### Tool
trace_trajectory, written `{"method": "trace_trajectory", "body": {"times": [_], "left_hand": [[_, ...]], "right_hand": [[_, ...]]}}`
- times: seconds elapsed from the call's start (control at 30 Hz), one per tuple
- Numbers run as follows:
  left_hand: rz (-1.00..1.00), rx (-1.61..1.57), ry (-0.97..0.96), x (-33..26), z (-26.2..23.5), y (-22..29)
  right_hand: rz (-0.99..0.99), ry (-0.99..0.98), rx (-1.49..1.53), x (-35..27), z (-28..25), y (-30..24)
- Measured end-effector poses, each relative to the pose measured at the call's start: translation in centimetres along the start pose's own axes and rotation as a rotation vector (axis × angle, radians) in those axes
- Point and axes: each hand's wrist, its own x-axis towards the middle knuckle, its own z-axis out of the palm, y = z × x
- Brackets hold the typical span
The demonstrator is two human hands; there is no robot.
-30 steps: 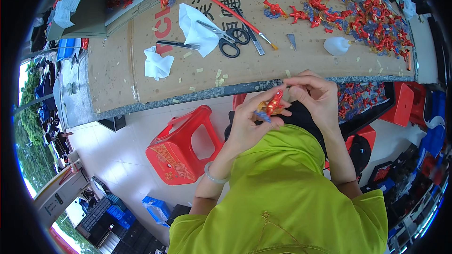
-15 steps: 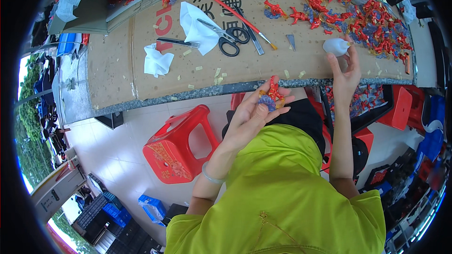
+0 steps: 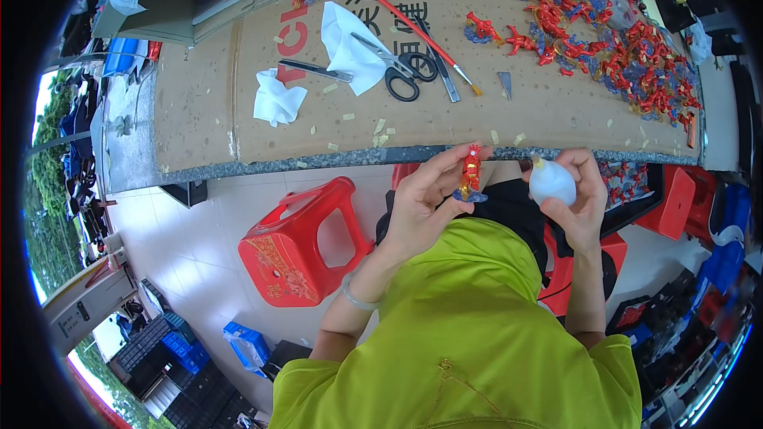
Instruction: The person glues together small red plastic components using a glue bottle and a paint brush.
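Note:
Just off the table's near edge, my left hand [image 3: 429, 205] pinches a small red figurine [image 3: 472, 168] with a gold middle and a bluish-purple base, held upright. Beside it, to the right, my right hand [image 3: 585, 195] is closed round a white squeeze bottle [image 3: 551, 183]. The bottle's yellowish tip points up and toward the figurine, with a gap between the two. Many similar figurines [image 3: 636, 63] lie heaped at the right of the table.
On the cardboard-covered table [image 3: 199, 103] lie scissors [image 3: 402, 79], a red-handled brush [image 3: 413, 28], tweezers [image 3: 318, 71], a small metal blade [image 3: 506, 85] and white tissues [image 3: 278, 98]. Red stools [image 3: 298, 246] stand below the table, left and right.
My right hand has lifted the bottle off the table area and brought it back toward the figurine. My left hand has turned the figurine from lying in my palm to upright between fingertips.

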Motion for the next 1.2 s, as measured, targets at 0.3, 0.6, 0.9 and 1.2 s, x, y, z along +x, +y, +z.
{"method": "trace_trajectory", "body": {"times": [0.3,0.6,0.9,1.2], "left_hand": [[0.032,-0.078,-0.120,0.1,-0.9,0.0],[0.027,-0.088,-0.125,-0.1,-0.9,0.1],[0.023,-0.052,-0.132,-0.1,-0.9,0.2],[0.019,-0.032,-0.113,-0.2,-0.7,0.2]], "right_hand": [[-0.066,0.110,0.020,0.0,0.8,-0.3],[-0.133,0.135,-0.106,0.0,1.4,-0.9],[-0.130,0.159,-0.131,-0.1,1.4,-1.2],[-0.154,0.143,-0.183,-0.1,1.5,-1.5]]}}
